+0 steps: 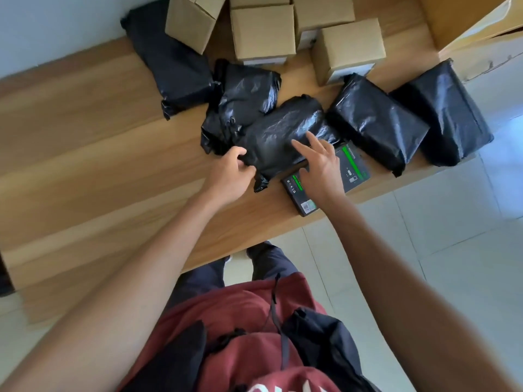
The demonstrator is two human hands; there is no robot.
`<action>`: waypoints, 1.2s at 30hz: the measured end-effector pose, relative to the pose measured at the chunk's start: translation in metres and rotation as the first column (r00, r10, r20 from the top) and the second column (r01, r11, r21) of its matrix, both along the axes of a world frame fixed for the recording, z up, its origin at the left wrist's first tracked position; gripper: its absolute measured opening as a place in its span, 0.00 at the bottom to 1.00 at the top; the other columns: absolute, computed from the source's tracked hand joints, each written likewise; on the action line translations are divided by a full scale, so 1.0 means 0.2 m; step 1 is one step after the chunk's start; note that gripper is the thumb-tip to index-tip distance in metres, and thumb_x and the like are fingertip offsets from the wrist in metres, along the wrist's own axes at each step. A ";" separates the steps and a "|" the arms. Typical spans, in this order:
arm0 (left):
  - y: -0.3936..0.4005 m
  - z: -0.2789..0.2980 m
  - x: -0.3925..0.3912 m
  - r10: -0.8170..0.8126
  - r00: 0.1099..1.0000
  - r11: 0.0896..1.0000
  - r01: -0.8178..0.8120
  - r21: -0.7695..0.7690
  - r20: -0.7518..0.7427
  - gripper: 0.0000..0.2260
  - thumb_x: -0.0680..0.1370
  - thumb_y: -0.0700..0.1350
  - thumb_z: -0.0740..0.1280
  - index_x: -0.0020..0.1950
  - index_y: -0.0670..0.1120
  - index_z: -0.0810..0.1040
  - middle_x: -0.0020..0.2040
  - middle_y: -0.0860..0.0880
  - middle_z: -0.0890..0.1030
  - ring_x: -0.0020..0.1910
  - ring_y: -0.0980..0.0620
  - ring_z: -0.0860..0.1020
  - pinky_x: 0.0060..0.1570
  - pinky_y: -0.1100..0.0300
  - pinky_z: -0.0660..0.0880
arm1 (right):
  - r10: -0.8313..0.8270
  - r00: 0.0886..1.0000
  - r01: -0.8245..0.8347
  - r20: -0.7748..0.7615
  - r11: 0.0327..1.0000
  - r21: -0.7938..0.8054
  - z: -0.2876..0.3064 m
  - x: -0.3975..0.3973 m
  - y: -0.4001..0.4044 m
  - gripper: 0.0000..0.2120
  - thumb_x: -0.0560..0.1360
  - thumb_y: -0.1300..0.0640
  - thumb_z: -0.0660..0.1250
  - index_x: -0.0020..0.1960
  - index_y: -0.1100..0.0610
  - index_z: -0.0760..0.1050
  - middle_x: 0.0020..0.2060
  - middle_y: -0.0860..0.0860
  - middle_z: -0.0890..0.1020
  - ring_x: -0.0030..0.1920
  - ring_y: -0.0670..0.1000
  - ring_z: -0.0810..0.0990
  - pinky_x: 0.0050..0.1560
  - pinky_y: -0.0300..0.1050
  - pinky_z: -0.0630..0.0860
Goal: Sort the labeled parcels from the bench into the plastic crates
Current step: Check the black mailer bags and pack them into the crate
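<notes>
Black poly parcel (278, 134) lies mid-surface (85, 154), overlapping a green-printed box (325, 179). Left hand (230, 171) pinches its near edge; right hand (319, 165) rests spread-fingered, likely steadying for lift. No crates visible.

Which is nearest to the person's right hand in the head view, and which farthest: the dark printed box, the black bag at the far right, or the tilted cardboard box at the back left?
1. Dark printed box: directly under the right hand.
2. Far-right black bag: at the bench's right end.
3. Tilted cardboard box: back left.
</notes>
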State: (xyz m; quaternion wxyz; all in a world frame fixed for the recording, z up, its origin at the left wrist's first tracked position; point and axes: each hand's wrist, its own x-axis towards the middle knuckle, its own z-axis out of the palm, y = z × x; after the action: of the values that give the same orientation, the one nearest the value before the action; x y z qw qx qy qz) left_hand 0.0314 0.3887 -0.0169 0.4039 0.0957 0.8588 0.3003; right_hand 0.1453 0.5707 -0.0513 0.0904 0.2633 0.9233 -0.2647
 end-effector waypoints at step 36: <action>-0.16 0.28 0.03 0.571 0.780 0.663 -0.623 0.416 0.258 0.13 0.81 0.44 0.71 0.65 0.48 0.75 0.56 0.49 0.85 0.56 0.45 0.84 0.60 0.40 0.80 | -0.148 0.798 0.098 -0.584 0.988 -0.116 0.28 -0.20 -0.15 0.13 0.74 0.71 0.69 0.55 0.62 0.87 0.64 0.56 0.83 0.70 0.54 0.77 0.69 0.34 0.70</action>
State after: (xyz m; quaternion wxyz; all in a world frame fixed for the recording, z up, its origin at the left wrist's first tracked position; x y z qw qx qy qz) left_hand 0.0368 0.3571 0.0390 0.2907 -0.1103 0.7177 0.6231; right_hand 0.1061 0.5407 0.0053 -0.2083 0.2234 0.8752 -0.3752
